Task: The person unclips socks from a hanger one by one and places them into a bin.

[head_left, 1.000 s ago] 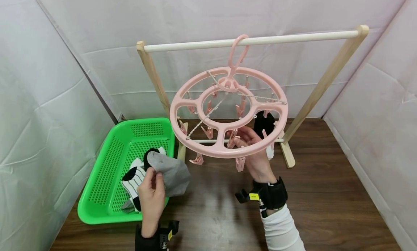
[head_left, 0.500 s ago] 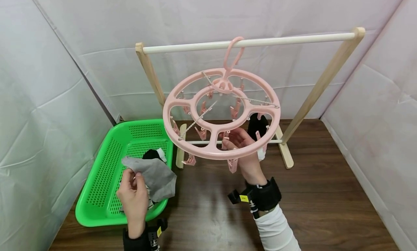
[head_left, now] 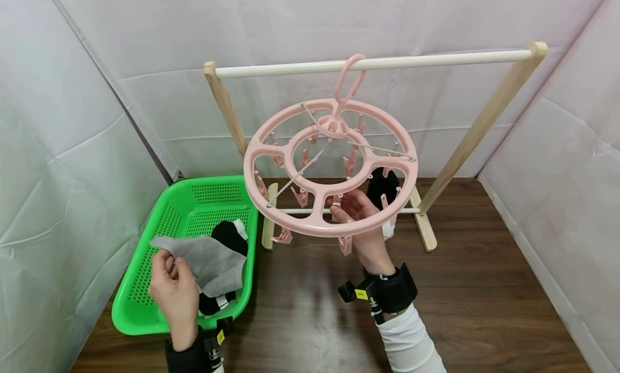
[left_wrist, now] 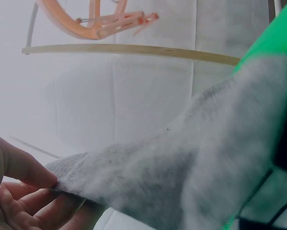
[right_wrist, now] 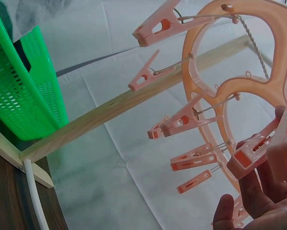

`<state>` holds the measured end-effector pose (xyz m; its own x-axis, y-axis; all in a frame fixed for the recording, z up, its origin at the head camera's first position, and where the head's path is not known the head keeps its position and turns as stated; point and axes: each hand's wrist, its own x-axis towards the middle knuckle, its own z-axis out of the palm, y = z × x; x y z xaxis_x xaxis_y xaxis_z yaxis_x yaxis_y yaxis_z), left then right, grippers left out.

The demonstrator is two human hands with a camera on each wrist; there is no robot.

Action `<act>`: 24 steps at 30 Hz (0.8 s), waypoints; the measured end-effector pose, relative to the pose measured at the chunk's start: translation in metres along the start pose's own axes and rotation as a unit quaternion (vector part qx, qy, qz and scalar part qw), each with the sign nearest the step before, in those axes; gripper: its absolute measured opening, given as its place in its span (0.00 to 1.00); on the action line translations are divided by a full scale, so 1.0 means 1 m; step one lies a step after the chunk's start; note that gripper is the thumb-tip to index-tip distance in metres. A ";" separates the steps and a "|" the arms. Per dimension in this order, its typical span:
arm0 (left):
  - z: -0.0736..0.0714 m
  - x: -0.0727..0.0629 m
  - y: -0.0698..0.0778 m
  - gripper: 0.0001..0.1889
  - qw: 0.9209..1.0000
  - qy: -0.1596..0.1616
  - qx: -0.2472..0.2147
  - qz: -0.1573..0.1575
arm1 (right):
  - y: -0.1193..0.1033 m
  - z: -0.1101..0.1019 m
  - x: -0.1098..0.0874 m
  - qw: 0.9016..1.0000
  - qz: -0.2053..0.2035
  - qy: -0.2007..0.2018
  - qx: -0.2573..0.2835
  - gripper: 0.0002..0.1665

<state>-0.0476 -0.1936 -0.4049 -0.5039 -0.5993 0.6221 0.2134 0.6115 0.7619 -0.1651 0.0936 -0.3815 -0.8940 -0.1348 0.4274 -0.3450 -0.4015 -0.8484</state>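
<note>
My left hand pinches one end of a grey sock between thumb and fingers. The rest of the sock hangs over the green basket. In the left wrist view, the thumb and fingers grip the edge of the sock. At the round pink clip hanger, my right hand holds a pink clothespin that hangs from it. Part of this hand is hidden behind the ring in the head view.
A white rail on wooden legs carries the hanger by its hook. A black sock hangs at the hanger's right side. Black and white socks lie in the basket. Several other clothespins dangle around the rings. White sheets enclose the wooden floor.
My left hand has moved left with the grey sock, from beside the hanger to over the basket. My right hand keeps hold of the clothespin; hand and hanger shifted slightly left.
</note>
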 end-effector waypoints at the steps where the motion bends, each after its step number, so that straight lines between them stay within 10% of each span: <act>1: 0.000 0.001 -0.001 0.12 1.000 0.001 0.002 0.000 | 0.000 -0.001 0.000 1.000 -0.001 0.000 0.001 0.20; 7: 0.001 0.004 -0.017 0.15 1.000 -0.004 -0.021 -0.013 | 0.000 -0.003 -0.002 1.000 0.003 0.000 -0.002 0.19; 16: 0.014 0.012 -0.037 0.16 0.996 -0.019 -0.046 0.068 | -0.002 -0.005 -0.002 1.000 0.011 0.011 -0.011 0.19; 24: 0.028 0.014 0.054 0.12 0.984 -0.091 -0.021 0.153 | -0.004 -0.006 -0.003 1.000 0.011 0.016 -0.020 0.19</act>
<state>-0.0667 -0.1546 -0.3595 -0.5519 -0.2862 0.7832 0.4111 0.7238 0.5541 -0.1625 0.1008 -0.3813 -0.9097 -0.1136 0.3995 -0.3367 -0.3614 -0.8695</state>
